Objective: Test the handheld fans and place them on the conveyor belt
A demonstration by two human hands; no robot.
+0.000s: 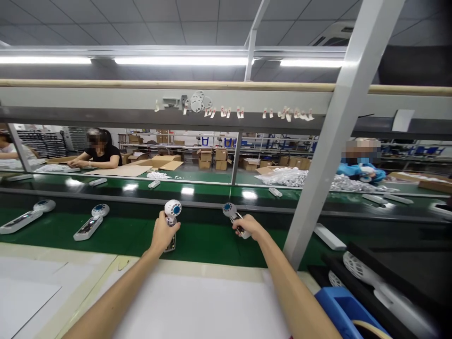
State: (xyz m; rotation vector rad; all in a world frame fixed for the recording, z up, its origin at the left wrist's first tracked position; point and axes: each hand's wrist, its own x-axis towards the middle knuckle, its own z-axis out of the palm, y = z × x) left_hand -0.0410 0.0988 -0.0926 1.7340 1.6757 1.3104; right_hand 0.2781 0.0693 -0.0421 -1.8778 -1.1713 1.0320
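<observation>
My left hand [163,234] is closed round the handle of a white handheld device [172,212] with a round blue-centred head, held upright over the green conveyor belt [134,235]. My right hand [248,226] grips a second device of the same kind [231,212], tilted with its round head pointing up and left. Both arms reach forward over the white work surface [197,306]. Two more such devices [90,223] [26,216] lie flat on the belt to the left.
A slanted grey frame post [328,155] stands right of my right arm. A blue bin [348,313] and dark tray with white parts [381,287] sit at lower right. Across the line, people work behind cardboard boxes and a heap of white parts [293,178].
</observation>
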